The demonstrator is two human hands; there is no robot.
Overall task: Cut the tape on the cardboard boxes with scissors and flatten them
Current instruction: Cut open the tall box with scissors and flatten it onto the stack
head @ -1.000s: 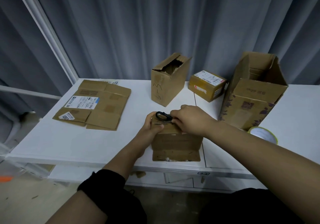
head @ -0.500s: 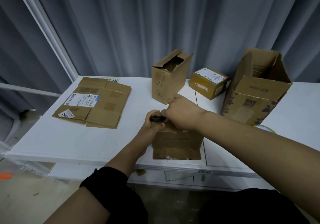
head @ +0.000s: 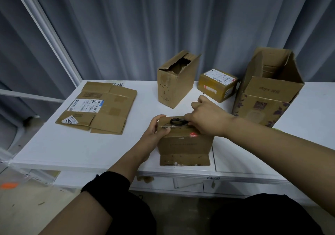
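Observation:
A small brown cardboard box (head: 184,144) stands near the table's front edge, with a flap folded out at its base. My left hand (head: 155,129) grips its upper left corner, thumb on top. My right hand (head: 208,118) holds black-handled scissors (head: 175,122) flat along the box's top, the metal tip pointing left toward my left thumb. My right fingers hide part of the handles. I cannot make out any tape under the blades.
On the white table (head: 72,144), a flattened box (head: 101,107) with shipping labels lies at the left. Behind stand a torn upright box (head: 174,84), a small yellow parcel (head: 217,84) and a tall open box (head: 268,93). Grey curtains hang behind.
My right hand has slid a little to the right along the box top with the scissors, so more of the handle and blade shows. My left hand keeps its grip on the corner.

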